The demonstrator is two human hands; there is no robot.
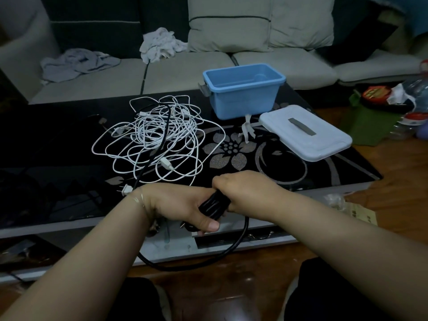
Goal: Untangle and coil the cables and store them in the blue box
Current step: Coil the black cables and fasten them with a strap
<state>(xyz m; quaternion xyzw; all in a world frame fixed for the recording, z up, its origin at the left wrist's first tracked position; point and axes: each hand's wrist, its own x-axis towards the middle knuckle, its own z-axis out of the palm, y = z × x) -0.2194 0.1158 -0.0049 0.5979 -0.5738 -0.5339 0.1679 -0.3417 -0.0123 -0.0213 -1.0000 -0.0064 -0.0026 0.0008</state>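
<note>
A thick black cable [214, 203] is bunched into several loops at the table's near edge. My left hand [183, 205] grips the bunch from below, and my right hand [243, 191] grips it from above. One loop of it hangs below the table edge, and a strand runs up into the tangle of white cables [157, 140] on the dark table. The blue box [243, 91] stands open and empty at the back. Its white lid [305, 135] lies to the right of it.
The glossy black table [254, 158] has a flower pattern. White ties [247, 132] lie by the box. A sofa with crumpled cloths [159, 45] stands behind. Bottles and clutter [393, 105] sit on the floor at right. My knees are below.
</note>
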